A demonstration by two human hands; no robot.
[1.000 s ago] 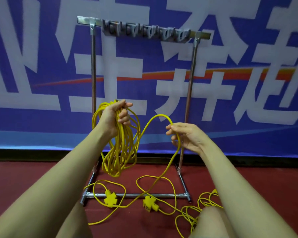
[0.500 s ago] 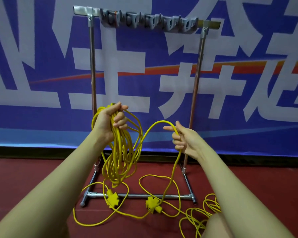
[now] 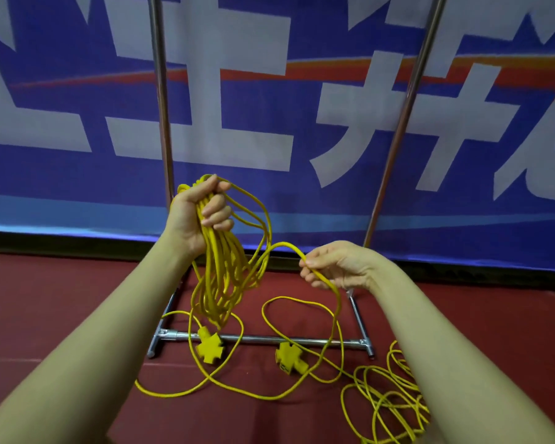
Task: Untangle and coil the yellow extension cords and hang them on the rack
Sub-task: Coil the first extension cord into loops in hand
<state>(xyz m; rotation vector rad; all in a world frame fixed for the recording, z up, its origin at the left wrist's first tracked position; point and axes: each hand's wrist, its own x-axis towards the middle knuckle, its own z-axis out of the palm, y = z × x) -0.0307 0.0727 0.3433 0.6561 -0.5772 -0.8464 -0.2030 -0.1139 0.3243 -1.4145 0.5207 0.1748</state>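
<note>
My left hand [image 3: 194, 216] grips the coiled yellow extension cord [image 3: 228, 270], its loops hanging vertically before the rack [image 3: 162, 100]. My right hand [image 3: 337, 265] pinches the trailing strand, which drops to the red floor [image 3: 61, 302], where two yellow sockets [image 3: 209, 347] lie by the rack's base bar.

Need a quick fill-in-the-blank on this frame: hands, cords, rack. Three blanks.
1. The left hand grips a hanging ____ of yellow cord.
2. The right hand pinches a ____ strand leading down to the floor.
3. Two yellow multi-outlet ends lie by the rack's ____ bar.

Missing: coil; single; bottom
</note>
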